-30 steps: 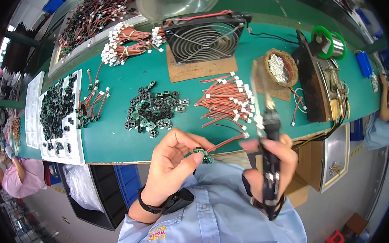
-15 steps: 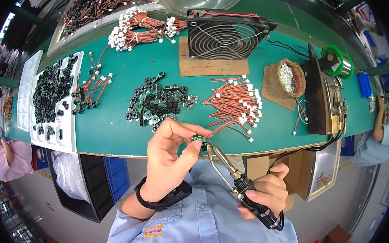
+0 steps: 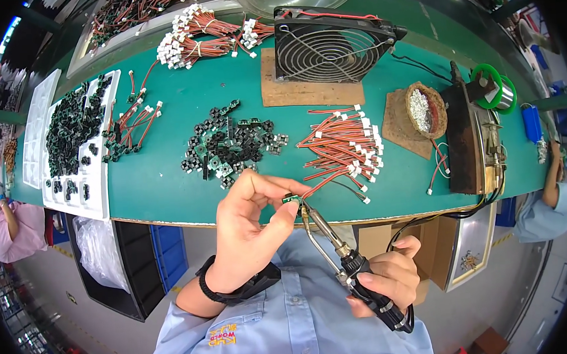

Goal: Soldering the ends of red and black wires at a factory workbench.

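Between thumb and fingers, my left hand (image 3: 250,219) pinches a small green circuit board (image 3: 291,199) above the table's front edge. A red-and-black wire (image 3: 320,186) runs from the board toward the wire pile. My right hand (image 3: 389,278) is wrapped round the black handle of a soldering iron (image 3: 359,270) with a thin solder feed tube (image 3: 320,250) alongside. The iron's tip is at the board; whether it touches cannot be made out. Beyond my hands lie a heap of small black-and-green boards (image 3: 228,144) and a pile of red-and-black wires with white connectors (image 3: 343,143).
A fan (image 3: 333,45) stands on a brown board behind the wires. To the right are a bowl of silvery bits (image 3: 421,111), a dark soldering station (image 3: 466,141) and a solder spool (image 3: 506,93). A white tray (image 3: 94,197) holds boards at left. People sit on both sides.
Both hands hold nearly the same pose, with the iron's tip still at the board. The view has shifted very slightly.
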### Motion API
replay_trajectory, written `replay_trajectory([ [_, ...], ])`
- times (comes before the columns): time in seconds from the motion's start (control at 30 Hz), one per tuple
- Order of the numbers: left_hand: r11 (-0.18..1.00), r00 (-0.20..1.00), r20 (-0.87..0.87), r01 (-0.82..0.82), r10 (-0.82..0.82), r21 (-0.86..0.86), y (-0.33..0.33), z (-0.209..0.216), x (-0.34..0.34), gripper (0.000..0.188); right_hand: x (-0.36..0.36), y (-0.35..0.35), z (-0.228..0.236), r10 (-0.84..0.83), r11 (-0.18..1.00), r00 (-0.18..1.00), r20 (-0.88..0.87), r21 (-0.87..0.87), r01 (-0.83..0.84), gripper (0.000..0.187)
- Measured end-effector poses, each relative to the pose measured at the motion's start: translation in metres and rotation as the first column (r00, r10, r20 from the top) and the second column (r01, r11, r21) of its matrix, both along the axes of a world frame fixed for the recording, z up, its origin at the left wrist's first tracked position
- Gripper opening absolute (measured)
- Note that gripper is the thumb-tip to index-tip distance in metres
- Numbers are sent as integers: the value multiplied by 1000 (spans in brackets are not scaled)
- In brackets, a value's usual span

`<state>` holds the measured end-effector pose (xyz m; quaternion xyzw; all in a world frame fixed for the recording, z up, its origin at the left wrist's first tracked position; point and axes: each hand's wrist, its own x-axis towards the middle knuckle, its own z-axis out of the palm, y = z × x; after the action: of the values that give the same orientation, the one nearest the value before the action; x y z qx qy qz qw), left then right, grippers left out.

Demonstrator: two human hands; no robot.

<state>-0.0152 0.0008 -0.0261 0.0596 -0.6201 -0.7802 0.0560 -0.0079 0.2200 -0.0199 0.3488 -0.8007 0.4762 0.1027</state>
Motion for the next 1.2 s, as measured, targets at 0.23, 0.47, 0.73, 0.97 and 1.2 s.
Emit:
replay_trajectory([
  [0.23, 1000, 1000, -6, -5, 5, 24, 2, -2, -1, 18, 1, 1, -1, 0, 1000, 1000, 10, -7, 1, 37],
  [0.47, 1000, 1000, -4, -7, 7, 26, 4, -2, -1, 18, 0, 0, -3, 9, 1000, 1000, 18, -21, -9, 37],
  [0.73, 1000, 1000, -18, -10, 10, 4, 4, -2, -1, 17, 0, 1, -6, 1, 1000, 1000, -7, -6, -1, 35],
  [0.97, 999, 1000, -16, -15, 16, 35, 4, 0, -1, 17, 2, 1, -5, 3, 1000, 1000, -18, 12, -2, 35],
  [1.2, 998, 1000, -6, 4, -4, 61, 3, 0, -1, 17, 5, 5, -3, 11, 999, 1000, -1, 49, -10, 36],
])
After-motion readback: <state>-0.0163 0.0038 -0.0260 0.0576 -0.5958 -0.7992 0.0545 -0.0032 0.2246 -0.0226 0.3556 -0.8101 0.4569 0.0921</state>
